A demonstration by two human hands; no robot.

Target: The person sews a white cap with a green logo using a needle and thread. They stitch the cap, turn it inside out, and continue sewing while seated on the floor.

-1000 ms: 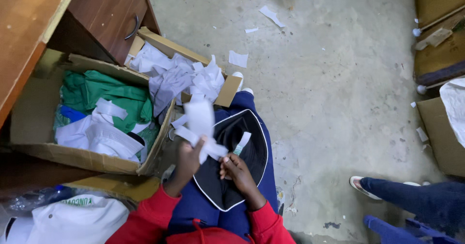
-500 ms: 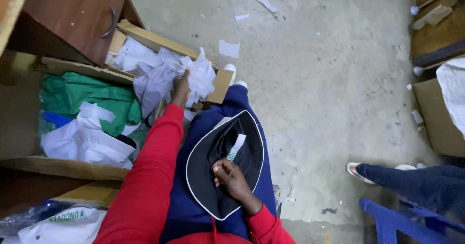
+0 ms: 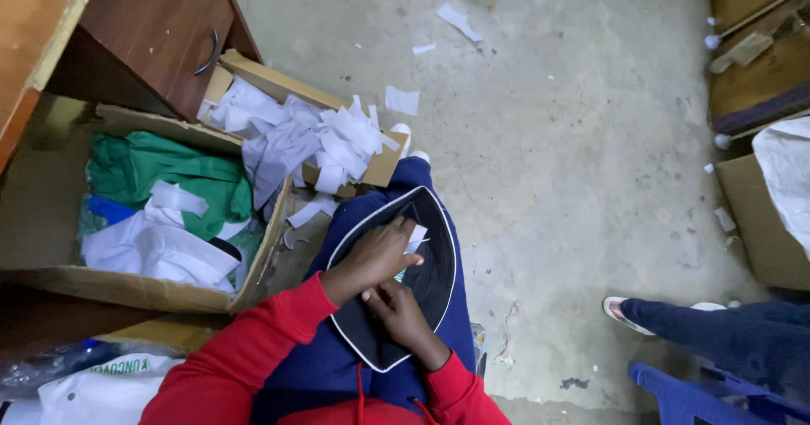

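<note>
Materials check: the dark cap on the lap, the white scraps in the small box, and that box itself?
Dark white-piped cap: looks like matte woven fabric, soft and drooping over the leg under both hands. White scraps: likely thin paper or stiff backing, flat with creased, torn edges; cannot tell which. Small brown box: corrugated cardboard, dull with bent flaps.

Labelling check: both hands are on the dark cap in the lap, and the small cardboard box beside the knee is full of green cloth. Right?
Not quite. In the head view the small cardboard box holds white paper scraps; the green cloth lies in the larger box. Left hand and right hand are both on the dark cap.
</note>
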